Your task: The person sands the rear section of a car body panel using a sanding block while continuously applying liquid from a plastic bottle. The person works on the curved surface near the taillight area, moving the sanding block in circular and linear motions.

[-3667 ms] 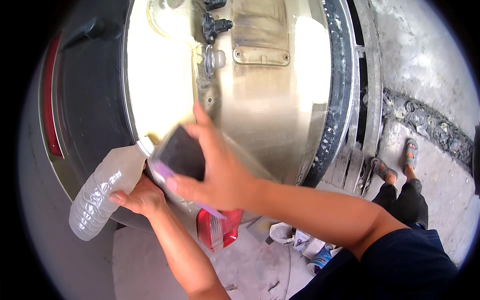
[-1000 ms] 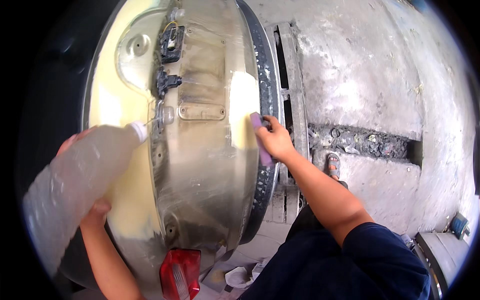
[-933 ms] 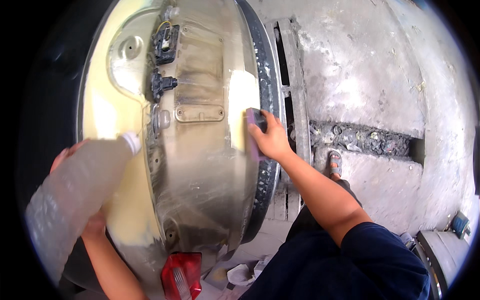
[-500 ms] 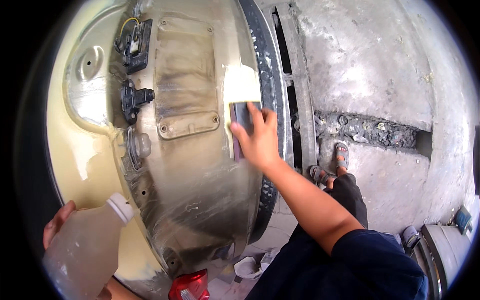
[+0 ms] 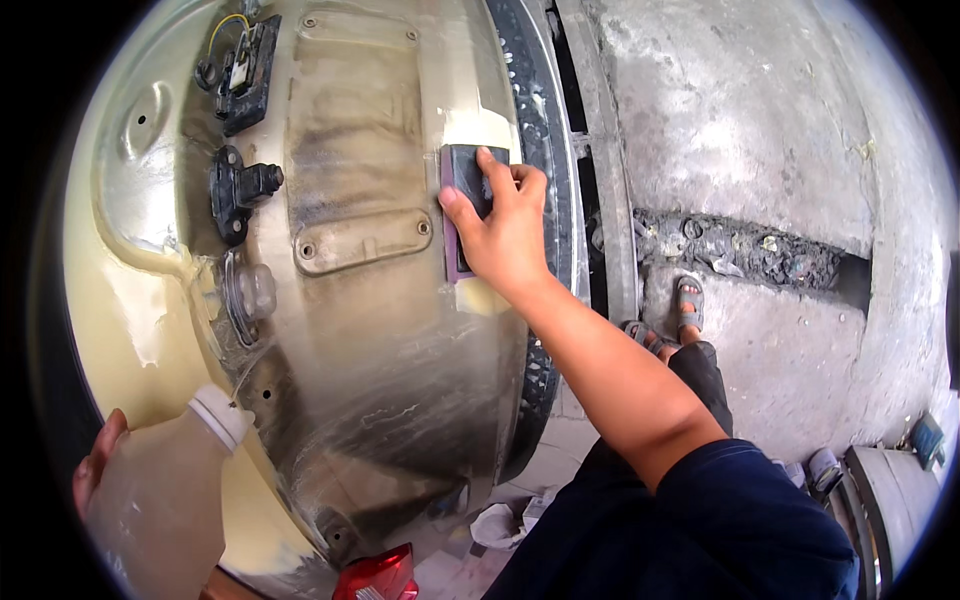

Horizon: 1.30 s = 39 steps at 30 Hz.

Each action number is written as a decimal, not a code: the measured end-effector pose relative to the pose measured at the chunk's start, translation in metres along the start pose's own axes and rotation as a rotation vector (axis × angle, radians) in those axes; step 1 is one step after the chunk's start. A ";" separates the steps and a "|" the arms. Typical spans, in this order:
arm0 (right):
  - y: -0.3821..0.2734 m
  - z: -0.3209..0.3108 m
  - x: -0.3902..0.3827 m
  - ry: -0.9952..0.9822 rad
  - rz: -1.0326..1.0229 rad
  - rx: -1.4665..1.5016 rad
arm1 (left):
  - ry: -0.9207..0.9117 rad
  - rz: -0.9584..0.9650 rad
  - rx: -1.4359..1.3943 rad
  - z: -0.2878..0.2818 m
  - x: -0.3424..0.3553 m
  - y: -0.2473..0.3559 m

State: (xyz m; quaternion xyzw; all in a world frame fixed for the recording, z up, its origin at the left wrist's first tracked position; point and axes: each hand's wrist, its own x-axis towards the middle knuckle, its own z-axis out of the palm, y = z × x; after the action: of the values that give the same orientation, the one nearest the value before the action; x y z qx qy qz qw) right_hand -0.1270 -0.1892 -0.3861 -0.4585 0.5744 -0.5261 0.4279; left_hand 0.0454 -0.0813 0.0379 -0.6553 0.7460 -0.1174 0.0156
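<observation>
My right hand [image 5: 505,225] presses a dark sanding block [image 5: 465,165] faced with purple sandpaper flat against a car body panel [image 5: 390,340]. The fingers lie over the block's right side and the thumb over its left edge. Cream filler [image 5: 478,128] shows on the panel above and below the block. At the lower left my left hand [image 5: 97,455] is wrapped round a cloudy plastic bottle [image 5: 160,500], mostly hidden behind it. The bottle tilts, its white cap [image 5: 222,415] towards the panel. From the cap runs a thin pale line, perhaps water.
Black fittings [image 5: 240,190] and a yellow wire stand out from the panel's left part. A dark bumper strip [image 5: 540,120] edges its right side. A red lamp [image 5: 378,572] lies below. Beyond is concrete floor with a debris-filled trench [image 5: 750,250].
The sanding block has slid up the panel under my right hand, baring cream filler below it. The whole view has shifted slightly. My left hand keeps hold of the bottle.
</observation>
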 end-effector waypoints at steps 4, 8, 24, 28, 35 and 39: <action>0.009 -0.010 -0.025 -0.079 0.078 -0.120 | 0.009 0.015 0.003 -0.001 -0.002 -0.006; 0.004 -0.003 -0.012 -0.002 -0.006 -0.067 | -0.016 -0.132 -0.114 -0.004 -0.010 -0.010; 0.008 -0.009 -0.029 -0.130 0.138 -0.087 | -0.341 -0.917 -1.727 -0.035 -0.001 -0.045; 0.005 -0.005 -0.027 -0.057 0.085 0.005 | 0.026 -0.993 -1.125 -0.044 -0.019 -0.057; 0.014 -0.012 -0.043 -0.105 0.118 -0.065 | -0.503 -0.846 -1.575 -0.026 0.016 -0.034; 0.006 -0.004 -0.030 -0.040 -0.013 0.046 | -0.140 -0.411 -0.325 0.007 0.000 0.018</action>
State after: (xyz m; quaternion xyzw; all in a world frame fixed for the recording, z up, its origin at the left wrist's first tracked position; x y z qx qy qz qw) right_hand -0.1252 -0.1589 -0.3912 -0.4626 0.5503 -0.5328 0.4464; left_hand 0.0292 -0.0805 0.0278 -0.7935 0.6033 0.0489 -0.0626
